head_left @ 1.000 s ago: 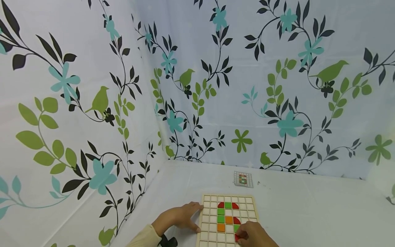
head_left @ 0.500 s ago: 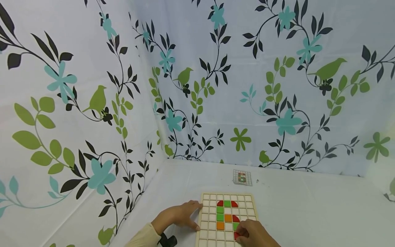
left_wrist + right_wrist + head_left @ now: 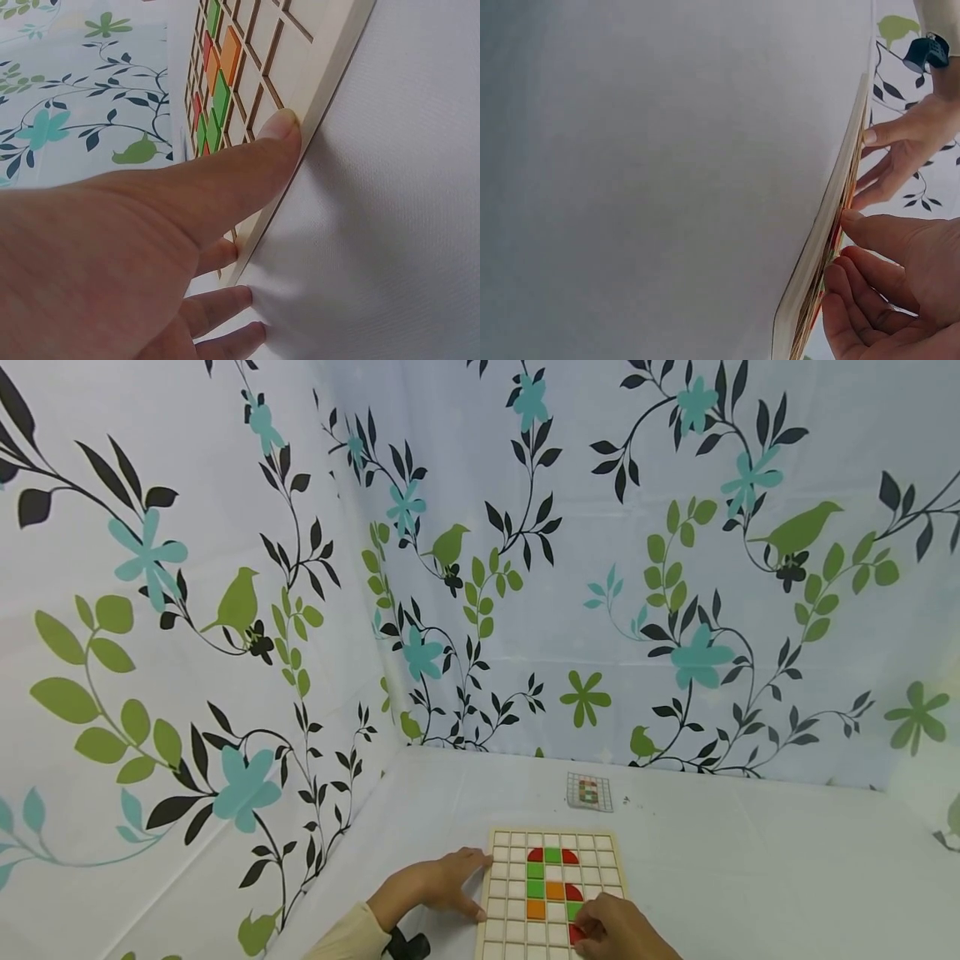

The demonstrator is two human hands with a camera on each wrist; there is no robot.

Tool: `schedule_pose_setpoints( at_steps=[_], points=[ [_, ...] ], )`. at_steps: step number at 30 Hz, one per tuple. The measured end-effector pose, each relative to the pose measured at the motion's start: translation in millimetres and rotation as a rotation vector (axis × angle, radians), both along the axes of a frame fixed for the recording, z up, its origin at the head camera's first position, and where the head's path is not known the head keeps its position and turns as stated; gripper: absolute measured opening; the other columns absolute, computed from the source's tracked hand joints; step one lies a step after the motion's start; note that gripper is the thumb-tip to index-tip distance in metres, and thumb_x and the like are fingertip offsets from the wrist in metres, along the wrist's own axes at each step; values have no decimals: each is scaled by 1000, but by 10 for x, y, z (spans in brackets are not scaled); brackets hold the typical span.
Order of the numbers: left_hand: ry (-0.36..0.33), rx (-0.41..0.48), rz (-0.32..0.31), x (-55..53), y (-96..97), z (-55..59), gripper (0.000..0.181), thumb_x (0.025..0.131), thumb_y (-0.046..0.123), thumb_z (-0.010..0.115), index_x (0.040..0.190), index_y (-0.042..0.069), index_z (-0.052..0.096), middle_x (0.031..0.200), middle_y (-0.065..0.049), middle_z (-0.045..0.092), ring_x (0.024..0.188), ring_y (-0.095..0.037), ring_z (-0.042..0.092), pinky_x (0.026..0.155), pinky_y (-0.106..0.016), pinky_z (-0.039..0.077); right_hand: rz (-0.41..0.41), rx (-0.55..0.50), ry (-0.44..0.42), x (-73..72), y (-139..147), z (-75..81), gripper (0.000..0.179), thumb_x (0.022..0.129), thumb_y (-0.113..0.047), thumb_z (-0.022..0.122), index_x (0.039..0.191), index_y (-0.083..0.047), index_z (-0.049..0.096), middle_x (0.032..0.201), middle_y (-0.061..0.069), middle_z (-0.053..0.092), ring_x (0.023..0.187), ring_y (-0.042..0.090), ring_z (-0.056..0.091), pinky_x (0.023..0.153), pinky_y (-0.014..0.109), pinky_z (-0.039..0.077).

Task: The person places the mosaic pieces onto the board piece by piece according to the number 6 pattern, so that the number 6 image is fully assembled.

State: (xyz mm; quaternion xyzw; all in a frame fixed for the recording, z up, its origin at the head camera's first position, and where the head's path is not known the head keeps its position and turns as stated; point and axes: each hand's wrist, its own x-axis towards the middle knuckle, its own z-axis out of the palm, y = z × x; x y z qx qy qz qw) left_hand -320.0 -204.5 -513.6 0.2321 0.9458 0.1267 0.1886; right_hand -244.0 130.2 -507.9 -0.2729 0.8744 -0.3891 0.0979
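Observation:
A pale wooden grid board (image 3: pixel 512 840) lies on the white surface, with red, green and orange tiles set in some cells. My left hand (image 3: pixel 450 883) rests against its left edge, thumb and fingers spread along the frame. The left wrist view shows the thumb (image 3: pixel 281 139) lying on the rim. Over the lower right part, my right hand (image 3: pixel 615 928) holds a red tile (image 3: pixel 576 934) at its fingertips, partly hiding it. Just above it sits a green tile (image 3: pixel 573 910). In the right wrist view the thumb and index fingertips of the right hand (image 3: pixel 907 285) meet at the board's face.
A small card (image 3: pixel 589 792) with a printed grid pattern lies behind the board. White cloth with leaves, flowers and birds hangs behind (image 3: pixel 480 568) and at the left. A dark device (image 3: pixel 408 946) sits at the left wrist.
The head view has shifted slightly. Both hands keep their places on the board, and the tiles look the same.

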Motion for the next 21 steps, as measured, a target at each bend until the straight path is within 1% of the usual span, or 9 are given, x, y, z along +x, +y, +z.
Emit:
schedule_pose_setpoints(
  at_steps=[2, 6, 10, 14, 15, 16, 17, 18, 21],
  points=[
    [3, 7, 5, 13, -3, -5, 90, 88, 58, 81, 161, 26, 40, 166, -4, 40, 154, -25, 39, 122, -50, 39, -20, 6, 4, 18, 33, 21, 11, 91, -9, 82, 98, -2, 76, 88, -2, 63, 75, 4, 53, 68, 23, 53],
    [24, 4, -21, -52, -45, -118, 90, 88, 59, 81, 161, 25, 40, 165, -4, 41, 153, -24, 40, 120, -49, 41, -76, 8, -11, 43, 174, 87, 15, 93, -14, 81, 102, -3, 75, 92, -3, 65, 80, 8, 56, 72, 27, 55],
    [22, 10, -19, -140, -90, -243, 92, 86, 62, 81, 161, 29, 39, 166, -1, 40, 154, -23, 39, 121, -49, 40, -112, 5, -4, 59, 391, 163, 23, 93, -20, 82, 108, -4, 74, 96, -3, 67, 81, 7, 58, 75, 30, 59],
    [2, 58, -33, -290, -199, -417, 94, 82, 67, 81, 160, 34, 40, 166, 2, 40, 154, -22, 39, 121, -49, 41, -149, -4, 18, 93, 635, 200, 29, 92, -23, 83, 113, -5, 74, 104, -1, 71, 83, 3, 62, 79, 30, 62],
    [-1, 52, -18, -279, -180, -392, 93, 82, 64, 83, 159, 33, 41, 166, 1, 40, 153, -22, 39, 121, -50, 41, -160, -8, 28, 101, 695, 199, 30, 92, -23, 83, 113, -4, 74, 105, 1, 72, 84, 2, 62, 79, 29, 62],
    [-1, 58, -28, -318, -206, -437, 94, 81, 66, 83, 159, 34, 42, 165, 2, 41, 153, -22, 40, 120, -50, 42, -171, -11, 32, 108, 758, 199, 31, 92, -24, 83, 114, -4, 73, 106, 1, 72, 85, 1, 63, 79, 27, 62],
    [-9, 58, -18, -264, -181, -356, 93, 82, 63, 84, 159, 32, 43, 165, 0, 41, 153, -23, 40, 120, -51, 42, -177, -15, 36, 116, 829, 191, 32, 92, -24, 83, 115, -4, 73, 108, 2, 73, 86, 0, 64, 79, 25, 61],
    [5, 49, -23, -234, -173, -328, 91, 83, 63, 83, 158, 31, 43, 164, -1, 42, 152, -23, 41, 118, -50, 43, -183, -19, 38, 120, 899, 180, 33, 93, -25, 82, 116, -3, 73, 109, 3, 73, 86, -1, 64, 79, 23, 61],
    [-8, 20, 6, 0, -49, -22, 87, 87, 56, 83, 159, 24, 44, 164, -5, 43, 152, -26, 41, 120, -51, 42, -181, -48, 22, 129, 1133, 123, 36, 94, -24, 81, 119, 0, 72, 114, 8, 74, 88, -4, 65, 79, 20, 60]
  ],
)
